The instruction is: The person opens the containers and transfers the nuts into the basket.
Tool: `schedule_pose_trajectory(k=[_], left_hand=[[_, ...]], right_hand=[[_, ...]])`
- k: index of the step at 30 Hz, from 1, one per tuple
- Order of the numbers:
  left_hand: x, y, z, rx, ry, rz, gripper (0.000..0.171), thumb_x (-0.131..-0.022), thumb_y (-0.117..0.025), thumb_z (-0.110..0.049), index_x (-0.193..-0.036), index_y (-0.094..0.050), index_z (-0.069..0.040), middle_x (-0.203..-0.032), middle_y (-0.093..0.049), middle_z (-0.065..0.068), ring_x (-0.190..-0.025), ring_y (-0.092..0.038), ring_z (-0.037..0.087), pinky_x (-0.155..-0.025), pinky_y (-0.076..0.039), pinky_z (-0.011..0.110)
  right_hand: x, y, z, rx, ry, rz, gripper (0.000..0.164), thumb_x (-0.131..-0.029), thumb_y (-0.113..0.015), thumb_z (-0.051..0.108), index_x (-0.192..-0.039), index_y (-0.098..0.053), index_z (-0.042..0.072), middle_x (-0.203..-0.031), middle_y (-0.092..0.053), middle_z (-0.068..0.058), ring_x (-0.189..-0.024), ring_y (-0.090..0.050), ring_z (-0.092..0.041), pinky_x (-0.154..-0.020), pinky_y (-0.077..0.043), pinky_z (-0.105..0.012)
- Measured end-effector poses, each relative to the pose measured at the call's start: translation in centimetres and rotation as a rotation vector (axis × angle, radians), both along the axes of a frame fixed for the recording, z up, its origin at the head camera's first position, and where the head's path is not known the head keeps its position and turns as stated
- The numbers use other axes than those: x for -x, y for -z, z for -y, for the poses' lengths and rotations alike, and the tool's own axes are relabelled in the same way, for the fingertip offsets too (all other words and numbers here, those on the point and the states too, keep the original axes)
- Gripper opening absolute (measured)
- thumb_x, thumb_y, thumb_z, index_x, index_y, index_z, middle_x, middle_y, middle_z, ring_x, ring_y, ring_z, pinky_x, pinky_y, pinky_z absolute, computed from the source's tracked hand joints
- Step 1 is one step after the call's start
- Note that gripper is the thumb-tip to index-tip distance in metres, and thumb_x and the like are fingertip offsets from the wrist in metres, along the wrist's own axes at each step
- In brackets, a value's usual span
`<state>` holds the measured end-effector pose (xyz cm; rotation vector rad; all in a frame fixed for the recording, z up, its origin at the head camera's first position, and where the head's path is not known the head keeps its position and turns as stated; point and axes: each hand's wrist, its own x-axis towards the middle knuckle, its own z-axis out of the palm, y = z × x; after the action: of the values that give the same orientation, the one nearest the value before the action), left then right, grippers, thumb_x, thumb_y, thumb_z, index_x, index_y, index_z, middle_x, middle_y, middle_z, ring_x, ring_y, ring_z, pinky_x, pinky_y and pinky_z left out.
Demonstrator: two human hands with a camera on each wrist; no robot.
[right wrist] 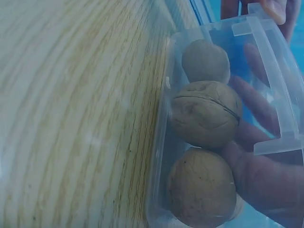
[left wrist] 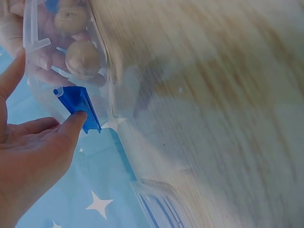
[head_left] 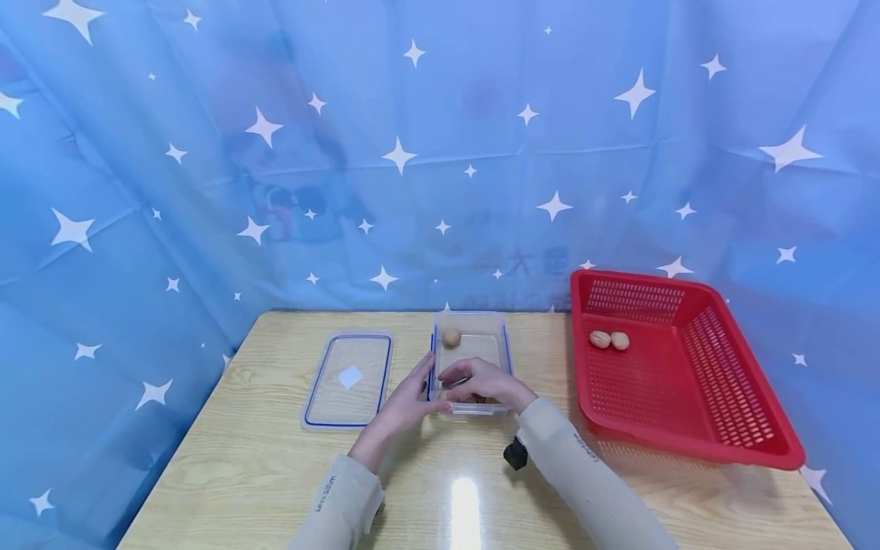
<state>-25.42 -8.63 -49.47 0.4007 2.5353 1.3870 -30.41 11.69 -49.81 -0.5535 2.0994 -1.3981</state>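
A clear plastic box with blue side latches stands on the table. At its near left corner is my left hand, fingers along the side wall and thumb at the near rim. One of its fingers presses the blue latch. My right hand reaches into the box, fingers bent down by the near wall. Through that wall show several walnuts in a row, the right fingers right behind them. Whether they pinch one, I cannot tell. Another walnut lies in the far left corner.
A clear lid with a blue seal and a white label lies left of the box. To the right stands a red perforated basket with two walnuts inside. Behind the wooden table hangs a blue starry curtain.
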Motion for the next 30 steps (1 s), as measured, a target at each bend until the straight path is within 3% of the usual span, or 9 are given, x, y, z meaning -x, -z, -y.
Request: schedule_pose_trajectory(k=[3,6,11,15,21,25,30], left_hand=[[0.0,-0.1,0.0,0.001,-0.001,0.001,0.095,-0.087,-0.077,-0.027,-0.160,-0.018,-0.010,-0.169,-0.011,0.012,-0.153,-0.019,0.038,-0.125,-0.020,0.058],[0.0,-0.1,0.0,0.011,0.000,0.002,0.096,-0.087,-0.077,-0.028,-0.160,-0.018,-0.010,-0.169,-0.011,0.012,-0.153,-0.019,0.038,-0.125,-0.020,0.058],[0.0,0.0,0.0,0.016,-0.008,0.006,0.095,-0.087,-0.076,-0.029,-0.160,-0.018,-0.011,-0.169,-0.012,0.012,-0.154,-0.018,0.037,-0.125,-0.021,0.057],[0.0,0.0,0.1,-0.008,0.005,0.004,0.094,-0.088,-0.076,-0.026,-0.160,-0.018,-0.008,-0.168,-0.012,0.014,-0.153,-0.020,0.039,-0.125,-0.022,0.057],[-0.2,0.0,0.0,-0.020,0.023,0.006,0.094,-0.088,-0.075,-0.023,-0.159,-0.017,-0.006,-0.168,-0.011,0.016,-0.150,-0.026,0.042,-0.123,-0.027,0.056],[-0.2,-0.1,-0.1,-0.005,0.019,0.012,0.096,-0.087,-0.077,-0.027,-0.160,-0.016,-0.008,-0.169,-0.010,0.013,-0.151,-0.024,0.040,-0.124,-0.024,0.056],[0.0,-0.2,0.0,-0.004,0.015,0.000,0.097,-0.085,-0.078,-0.026,-0.159,-0.017,-0.007,-0.168,-0.011,0.014,-0.150,-0.025,0.041,-0.124,-0.024,0.057]], right_hand=[[0.0,-0.3,-0.1,-0.016,-0.005,0.007,0.042,-0.091,-0.068,0.011,-0.129,-0.062,-0.006,-0.117,-0.071,-0.019,-0.068,-0.055,-0.009,-0.059,-0.045,-0.021],[0.1,-0.5,-0.1,-0.055,-0.027,0.007,0.037,-0.091,-0.069,0.011,-0.125,-0.067,-0.003,-0.105,-0.076,-0.012,-0.058,-0.046,-0.009,-0.054,-0.039,-0.020],[0.4,-0.5,0.0,-0.071,-0.099,0.007,0.033,-0.089,-0.069,0.005,-0.122,-0.068,-0.003,-0.112,-0.075,-0.014,-0.081,-0.064,-0.006,-0.069,-0.052,-0.018],[0.6,-0.5,0.2,-0.093,-0.151,-0.024,0.032,-0.089,-0.066,-0.002,-0.120,-0.068,-0.006,-0.116,-0.073,-0.019,-0.098,-0.070,-0.013,-0.084,-0.057,-0.020],[0.5,-0.4,0.3,-0.125,-0.166,-0.094,0.030,-0.088,-0.067,-0.002,-0.118,-0.069,-0.005,-0.114,-0.074,-0.019,-0.100,-0.071,-0.016,-0.087,-0.057,-0.021],[0.4,-0.5,-0.1,-0.111,-0.137,-0.112,0.030,-0.088,-0.069,0.001,-0.118,-0.070,-0.004,-0.114,-0.074,-0.018,-0.098,-0.070,-0.014,-0.087,-0.057,-0.023],[0.9,-2.0,-0.2,-0.071,-0.093,-0.142,0.032,-0.088,-0.072,0.004,-0.119,-0.069,-0.003,-0.117,-0.073,-0.018,-0.106,-0.070,-0.023,-0.097,-0.057,-0.033]])
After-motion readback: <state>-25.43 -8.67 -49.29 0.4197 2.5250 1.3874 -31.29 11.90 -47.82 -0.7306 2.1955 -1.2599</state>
